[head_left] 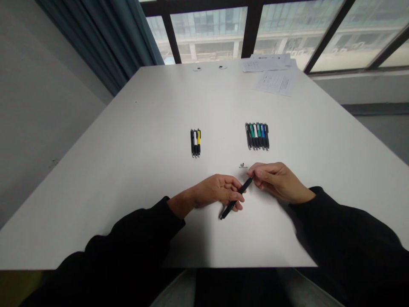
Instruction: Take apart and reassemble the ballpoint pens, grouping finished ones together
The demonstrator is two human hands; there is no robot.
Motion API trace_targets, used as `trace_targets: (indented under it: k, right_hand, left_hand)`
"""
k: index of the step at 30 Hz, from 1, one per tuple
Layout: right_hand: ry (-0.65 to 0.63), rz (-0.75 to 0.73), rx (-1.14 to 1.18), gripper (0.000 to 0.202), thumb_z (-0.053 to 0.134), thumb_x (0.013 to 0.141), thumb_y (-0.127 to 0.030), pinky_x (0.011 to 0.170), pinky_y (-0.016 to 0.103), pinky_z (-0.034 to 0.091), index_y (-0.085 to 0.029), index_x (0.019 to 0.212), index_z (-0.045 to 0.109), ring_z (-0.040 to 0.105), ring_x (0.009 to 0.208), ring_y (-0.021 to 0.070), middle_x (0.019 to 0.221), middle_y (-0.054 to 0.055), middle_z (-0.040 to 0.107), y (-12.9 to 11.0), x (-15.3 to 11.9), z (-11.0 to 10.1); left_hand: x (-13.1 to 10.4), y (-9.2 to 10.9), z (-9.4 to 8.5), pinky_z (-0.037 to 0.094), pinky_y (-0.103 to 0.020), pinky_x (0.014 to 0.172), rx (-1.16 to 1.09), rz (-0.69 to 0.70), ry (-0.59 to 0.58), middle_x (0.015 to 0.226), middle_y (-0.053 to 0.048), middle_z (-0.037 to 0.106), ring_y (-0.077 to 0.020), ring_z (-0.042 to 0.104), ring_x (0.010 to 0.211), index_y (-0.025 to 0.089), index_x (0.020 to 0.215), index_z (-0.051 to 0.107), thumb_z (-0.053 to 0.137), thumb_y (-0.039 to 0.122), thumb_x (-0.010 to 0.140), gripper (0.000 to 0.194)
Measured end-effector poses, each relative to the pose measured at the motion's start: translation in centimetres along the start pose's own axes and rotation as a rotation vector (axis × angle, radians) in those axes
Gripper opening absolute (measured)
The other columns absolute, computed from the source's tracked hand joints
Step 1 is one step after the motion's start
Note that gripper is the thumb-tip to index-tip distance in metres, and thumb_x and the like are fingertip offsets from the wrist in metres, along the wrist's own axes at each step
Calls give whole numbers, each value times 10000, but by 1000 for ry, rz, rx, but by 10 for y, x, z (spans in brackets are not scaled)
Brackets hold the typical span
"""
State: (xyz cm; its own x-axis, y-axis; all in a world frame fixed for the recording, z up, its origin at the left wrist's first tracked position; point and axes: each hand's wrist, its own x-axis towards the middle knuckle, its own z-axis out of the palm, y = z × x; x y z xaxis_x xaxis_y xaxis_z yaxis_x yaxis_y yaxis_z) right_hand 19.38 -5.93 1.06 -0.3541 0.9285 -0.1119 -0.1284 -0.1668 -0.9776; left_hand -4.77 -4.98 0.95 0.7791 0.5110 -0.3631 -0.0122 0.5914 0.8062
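Left hand (219, 190): thumb and fingers closed on a black pen (246, 184), held slanting over the white table (105, 166). Right hand (277, 181): fingertips pinched at the pen's upper end. Small metallic bits (242, 165) (nature unclear) lie just beside. Beyond: three pens (196, 143) leftward, a larger pen row (257, 136) rightward, papers (275, 82) farthest.

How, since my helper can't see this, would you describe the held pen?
Over the near side of the table, find the left hand and the right hand. The black pen slants in their grip, while other pens lie in two groups.
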Motion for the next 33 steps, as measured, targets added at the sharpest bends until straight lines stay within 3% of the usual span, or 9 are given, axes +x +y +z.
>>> trace_targets:
  k: [6, 14, 19, 21, 23, 26, 30, 33]
  right_hand:
    - [-24, -7, -169, 264, 748, 902, -423, 550, 277, 384, -181, 968, 831, 521, 620, 115, 827, 56, 669, 4, 0, 1]
    - [-79, -19, -39, 224, 719, 929, -398, 523, 267, 344, -223, 1013, 833, 502, 619, 108, 866, 59, 658, 8, -1, 2]
    - [-139, -17, -180, 364, 666, 952, -472, 488, 259, 282, -201, 1158, 795, 439, 567, 103, 744, 29, 606, 4, -1, 1]
    - [-117, -77, -276, 407, 691, 923, -495, 514, 272, 341, -199, 1188, 780, 487, 603, 120, 846, 58, 668, 0, -1, -1]
    - [0, -176, -457, 402, 726, 888, -497, 558, 293, 400, -196, 1148, 786, 528, 640, 140, 924, 78, 704, -4, 0, -3]
    - [182, -301, -825, 334, 742, 874, -462, 616, 324, 444, -182, 1048, 793, 552, 644, 162, 883, 84, 712, -4, 4, -8]
    - [189, -333, -1084, 258, 690, 916, -388, 739, 359, 487, -179, 1040, 779, 644, 792, 225, 919, 103, 718, 2, 12, -9]
    - [171, -315, -1174, 216, 630, 954, -339, 727, 345, 471, -184, 1006, 772, 639, 773, 212, 935, 100, 710, 4, 16, -6]
  left_hand:
    - [1, -1, 2, 624, -299, 670, 15, 17, 21, 826, -76, 748, -196, 763, 709, 101, 941, 668, 914, 318, 699, 408]
    - [1, -3, 1, 626, -305, 646, -20, 37, 34, 884, -81, 754, -199, 766, 694, 109, 963, 664, 910, 303, 705, 405]
    - [2, -2, 1, 629, -321, 654, -17, 58, 42, 889, -87, 747, -204, 763, 695, 108, 964, 649, 913, 314, 698, 428]
    - [2, -3, 0, 631, -326, 667, -40, 65, 59, 886, -83, 746, -200, 761, 698, 111, 973, 639, 915, 310, 696, 439]
    - [2, -3, 0, 635, -338, 687, -57, 61, 66, 884, -80, 745, -199, 762, 707, 113, 977, 632, 914, 305, 700, 440]
    - [2, -4, -1, 641, -357, 709, -53, 57, 64, 868, -76, 741, -205, 765, 725, 112, 959, 626, 910, 303, 709, 423]
    - [2, -3, 0, 639, -358, 714, -52, 56, 62, 845, -71, 734, -205, 763, 737, 114, 943, 616, 910, 299, 710, 418]
    - [1, -2, 1, 636, -348, 711, -57, 49, 56, 835, -67, 732, -199, 759, 731, 113, 937, 610, 910, 295, 709, 418]
